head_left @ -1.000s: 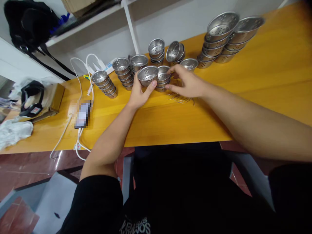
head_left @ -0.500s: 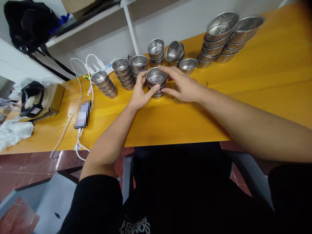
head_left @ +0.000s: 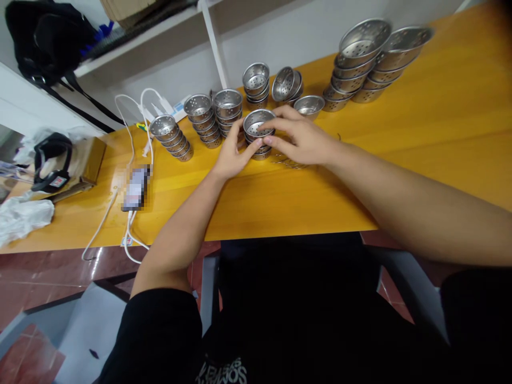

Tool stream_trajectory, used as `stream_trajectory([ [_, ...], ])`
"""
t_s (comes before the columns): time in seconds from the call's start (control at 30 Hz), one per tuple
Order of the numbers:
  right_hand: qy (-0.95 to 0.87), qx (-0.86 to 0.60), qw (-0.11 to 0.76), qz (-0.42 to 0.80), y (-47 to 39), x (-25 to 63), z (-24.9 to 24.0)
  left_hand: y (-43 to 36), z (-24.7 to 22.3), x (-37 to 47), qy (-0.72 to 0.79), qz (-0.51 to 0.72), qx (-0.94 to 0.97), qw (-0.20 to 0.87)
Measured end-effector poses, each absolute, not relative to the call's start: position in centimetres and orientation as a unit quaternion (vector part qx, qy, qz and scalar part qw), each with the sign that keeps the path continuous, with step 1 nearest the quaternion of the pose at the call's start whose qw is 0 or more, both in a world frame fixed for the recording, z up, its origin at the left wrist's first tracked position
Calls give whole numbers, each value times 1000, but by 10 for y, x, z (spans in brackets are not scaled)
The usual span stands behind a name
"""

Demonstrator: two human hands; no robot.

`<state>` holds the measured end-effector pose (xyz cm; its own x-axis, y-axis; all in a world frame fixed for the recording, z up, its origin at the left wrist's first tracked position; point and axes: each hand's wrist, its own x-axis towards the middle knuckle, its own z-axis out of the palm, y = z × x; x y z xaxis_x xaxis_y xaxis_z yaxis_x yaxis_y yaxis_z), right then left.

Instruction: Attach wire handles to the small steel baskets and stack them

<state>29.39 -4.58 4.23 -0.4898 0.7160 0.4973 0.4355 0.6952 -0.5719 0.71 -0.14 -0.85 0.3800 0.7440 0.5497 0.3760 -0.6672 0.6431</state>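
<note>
A short stack of perforated metal cups (head_left: 258, 124) stands on the yellow table between my hands. My left hand (head_left: 232, 154) is wrapped round its left side, thumb at the front of the top cup. On the right, my right hand (head_left: 298, 136) has its thumb against the front of that cup and a finger over its opening. Some thin wire pieces (head_left: 290, 161) lie on the table beneath my right hand. Just behind it sits a single low cup (head_left: 309, 106).
More cup stacks stand at the back: left (head_left: 172, 138), centre-left (head_left: 204, 120), centre (head_left: 256, 82) and tall ones at the right (head_left: 350, 74). A phone (head_left: 136, 188) with white cables lies at left, near headphones (head_left: 53, 162) on a box. A shelf (head_left: 140, 40) rises behind.
My right hand has moved in against the top cup, with its thumb nearer my left thumb. The stack has shifted slightly right.
</note>
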Motion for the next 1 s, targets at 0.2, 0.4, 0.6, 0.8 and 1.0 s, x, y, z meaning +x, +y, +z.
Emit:
stream_trajectory([
  [0.2,-823,-415,355,157,-49,297,42,7,-9,4,414,469,755,196],
  [0.4,-757,-571,308,79,-31,327,55,-5,2,2,402,436,764,252],
  [0.6,-755,-633,158,74,-21,338,64,-18,8,7,358,404,800,262],
  [0.8,-783,-605,129,61,-19,341,57,-17,8,3,365,367,810,274],
  [1.0,-760,-615,189,94,-23,340,55,-24,15,6,360,351,821,270],
])
